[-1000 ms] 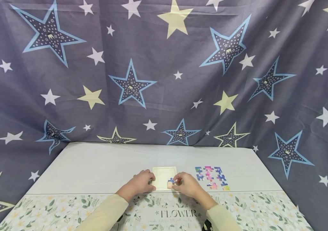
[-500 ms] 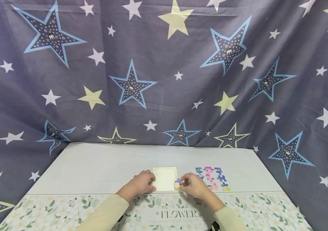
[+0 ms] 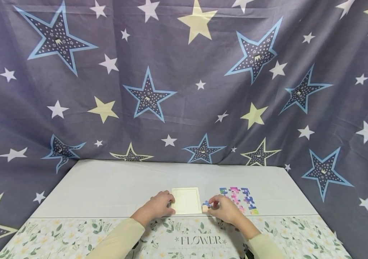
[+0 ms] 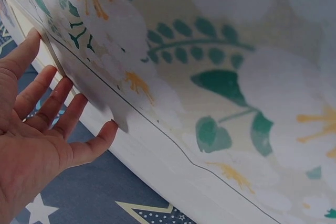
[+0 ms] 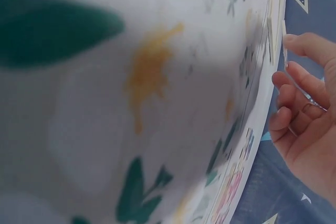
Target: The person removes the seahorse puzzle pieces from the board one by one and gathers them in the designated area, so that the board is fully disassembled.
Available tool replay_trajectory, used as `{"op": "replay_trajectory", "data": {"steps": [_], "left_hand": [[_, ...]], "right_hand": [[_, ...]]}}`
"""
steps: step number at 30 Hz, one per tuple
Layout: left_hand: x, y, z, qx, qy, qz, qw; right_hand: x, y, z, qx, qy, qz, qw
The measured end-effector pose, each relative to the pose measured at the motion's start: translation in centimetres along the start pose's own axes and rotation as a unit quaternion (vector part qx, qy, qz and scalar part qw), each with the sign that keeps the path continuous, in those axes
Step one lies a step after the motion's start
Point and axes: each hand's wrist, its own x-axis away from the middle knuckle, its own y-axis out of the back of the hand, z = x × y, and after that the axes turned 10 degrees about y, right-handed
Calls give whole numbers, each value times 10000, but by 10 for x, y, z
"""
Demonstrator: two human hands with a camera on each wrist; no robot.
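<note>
A shallow cream puzzle tray [image 3: 186, 200] lies flat on the table, with no pieces in it. My left hand [image 3: 158, 204] rests at its left side, touching the edge; in the left wrist view the fingers of the left hand [image 4: 44, 124] are spread and fairly straight. Just right of the tray, my right hand [image 3: 224, 208] pinches a jigsaw piece [image 3: 206, 206], blue on top and peach below, between thumb and fingers. In the right wrist view that piece shows only as a thin edge by the right hand [image 5: 310, 98].
Several loose jigsaw pieces [image 3: 248, 199], pink, blue and green, lie right of my right hand, which partly covers them. A flowered cloth [image 3: 171, 233] covers the near part of the white table [image 3: 122, 180]. A star-patterned curtain [image 3: 177, 118] hangs behind.
My right hand has drawn the jigsaw piece rightward, from over the tray's lower right corner to just outside its right edge. The left hand and tray stay put.
</note>
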Motion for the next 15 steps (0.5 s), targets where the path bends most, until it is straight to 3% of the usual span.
{"op": "replay_trajectory", "data": {"steps": [15], "left_hand": [[-1,-3,1,-11,-40,-53,10000]], "right_hand": [[13,12,-13,19,-217,-21,9998]]}}
